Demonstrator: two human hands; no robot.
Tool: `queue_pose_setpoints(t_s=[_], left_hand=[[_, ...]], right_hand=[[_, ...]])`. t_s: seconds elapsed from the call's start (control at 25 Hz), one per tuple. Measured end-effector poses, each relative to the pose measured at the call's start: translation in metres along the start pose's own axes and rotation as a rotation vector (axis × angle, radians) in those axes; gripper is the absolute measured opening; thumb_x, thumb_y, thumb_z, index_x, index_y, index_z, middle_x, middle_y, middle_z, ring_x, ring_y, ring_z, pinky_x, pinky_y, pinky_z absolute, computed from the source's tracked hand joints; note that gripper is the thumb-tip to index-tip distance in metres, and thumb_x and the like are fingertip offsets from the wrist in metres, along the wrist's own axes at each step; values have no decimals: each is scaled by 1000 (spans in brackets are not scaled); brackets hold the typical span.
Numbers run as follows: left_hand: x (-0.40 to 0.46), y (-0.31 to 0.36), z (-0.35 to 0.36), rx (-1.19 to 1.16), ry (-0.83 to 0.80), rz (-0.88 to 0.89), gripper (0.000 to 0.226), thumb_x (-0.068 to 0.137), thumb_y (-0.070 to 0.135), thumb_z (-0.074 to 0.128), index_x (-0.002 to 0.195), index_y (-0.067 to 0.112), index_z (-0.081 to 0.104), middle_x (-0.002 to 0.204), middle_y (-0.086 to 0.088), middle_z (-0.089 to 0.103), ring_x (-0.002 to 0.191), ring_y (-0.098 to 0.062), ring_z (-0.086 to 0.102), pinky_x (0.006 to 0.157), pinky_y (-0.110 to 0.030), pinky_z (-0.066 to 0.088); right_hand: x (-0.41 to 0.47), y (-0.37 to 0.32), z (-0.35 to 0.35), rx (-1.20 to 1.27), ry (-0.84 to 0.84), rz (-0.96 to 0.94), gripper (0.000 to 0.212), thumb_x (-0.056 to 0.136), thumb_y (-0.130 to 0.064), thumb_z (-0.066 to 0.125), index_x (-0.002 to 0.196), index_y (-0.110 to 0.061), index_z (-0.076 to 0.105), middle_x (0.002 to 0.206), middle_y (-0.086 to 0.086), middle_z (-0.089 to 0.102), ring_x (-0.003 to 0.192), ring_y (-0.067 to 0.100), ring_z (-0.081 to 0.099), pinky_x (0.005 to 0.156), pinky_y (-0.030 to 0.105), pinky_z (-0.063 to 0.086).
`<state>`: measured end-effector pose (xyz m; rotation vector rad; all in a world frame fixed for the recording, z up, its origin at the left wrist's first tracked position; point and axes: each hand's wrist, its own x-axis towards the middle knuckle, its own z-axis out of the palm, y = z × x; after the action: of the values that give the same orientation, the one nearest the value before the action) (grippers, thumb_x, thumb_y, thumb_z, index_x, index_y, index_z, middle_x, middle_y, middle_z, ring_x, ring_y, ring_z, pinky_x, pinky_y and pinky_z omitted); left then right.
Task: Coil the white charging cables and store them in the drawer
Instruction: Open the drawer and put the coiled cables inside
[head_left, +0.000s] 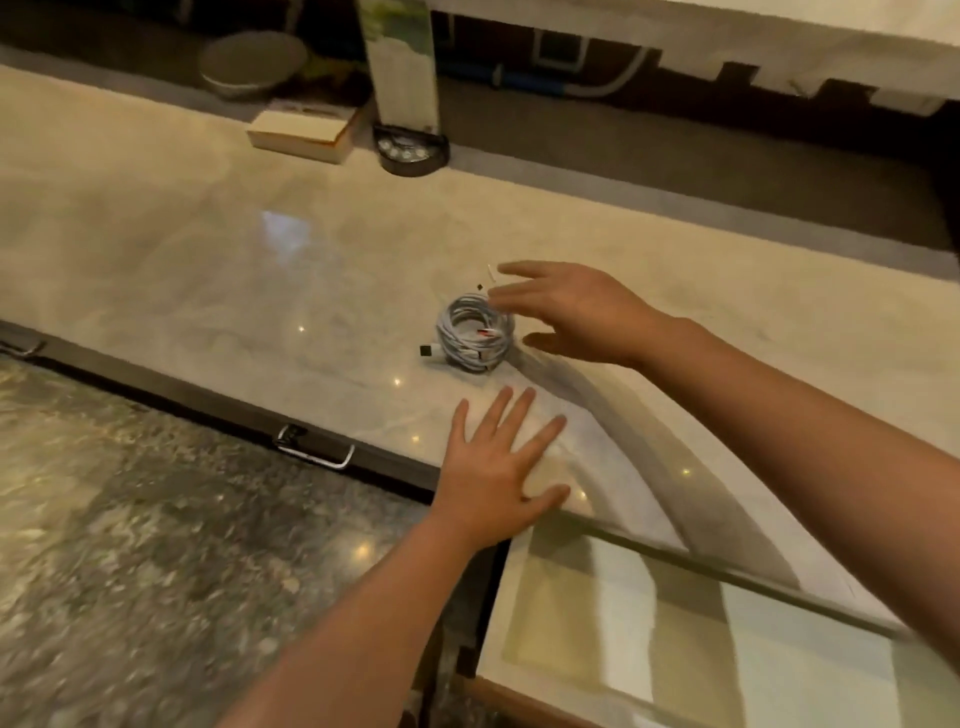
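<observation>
The coiled white cables (474, 332) lie on the bench (208, 249). Both hands are spread and hold nothing: right hand (576, 312) just beside the coil, left hand (498, 467) nearer. Light, springy loops; pinch across the whole bundle.

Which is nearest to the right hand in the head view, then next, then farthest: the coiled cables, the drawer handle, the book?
From the right hand:
1. Coiled cables, on the counter right beside its fingertips.
2. Drawer handle, on the dark counter front, nearer the camera and further left.
3. Book, far back on the counter, left of the dark stand.
</observation>
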<state>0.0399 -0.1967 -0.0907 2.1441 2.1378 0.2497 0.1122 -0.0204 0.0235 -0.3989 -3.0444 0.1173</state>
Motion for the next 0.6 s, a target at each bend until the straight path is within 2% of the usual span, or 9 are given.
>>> queue_pose_setpoints(t_s=[0.12, 0.2, 0.36, 0.52, 0.6], left_hand=[[2, -1, 4, 12, 15, 12, 68, 83, 69, 31, 144, 42, 18, 158, -4, 16, 145, -25, 11, 111, -57, 1], [2, 0, 4, 21, 32, 4, 68, 82, 69, 31, 143, 41, 21, 157, -5, 19, 145, -26, 14, 109, -56, 2], [2, 0, 6, 35, 35, -3, 69, 82, 69, 32, 143, 40, 22, 157, -6, 20, 143, -24, 10, 108, -57, 5], [2, -1, 5, 43, 38, -15, 69, 82, 70, 32, 143, 40, 23, 157, -5, 21, 143, -24, 12, 107, -57, 9], [2, 0, 6, 39, 32, -19, 69, 81, 70, 34, 143, 40, 25, 156, -4, 22, 143, -24, 14, 108, -57, 10]], right_hand=[[6, 15, 25, -83, -44, -174, 55, 73, -13, 75, 125, -13, 58, 131, 6, 59, 130, 30, 44, 95, 43, 45], [9, 25, 37, -96, -36, -256, 51, 75, -16, 73, 124, -13, 59, 130, 7, 59, 130, 30, 45, 101, 44, 41], [14, 31, 54, -72, 26, -385, 37, 88, -23, 49, 121, -9, 60, 127, 11, 61, 125, 28, 50, 106, 42, 34], [26, 31, 61, 5, 12, -406, 35, 78, -14, 70, 111, -4, 65, 110, 14, 69, 110, 30, 61, 103, 40, 39], [31, 30, 60, 47, 5, -400, 26, 77, -12, 70, 103, -6, 68, 100, 13, 71, 102, 30, 62, 92, 38, 47]])
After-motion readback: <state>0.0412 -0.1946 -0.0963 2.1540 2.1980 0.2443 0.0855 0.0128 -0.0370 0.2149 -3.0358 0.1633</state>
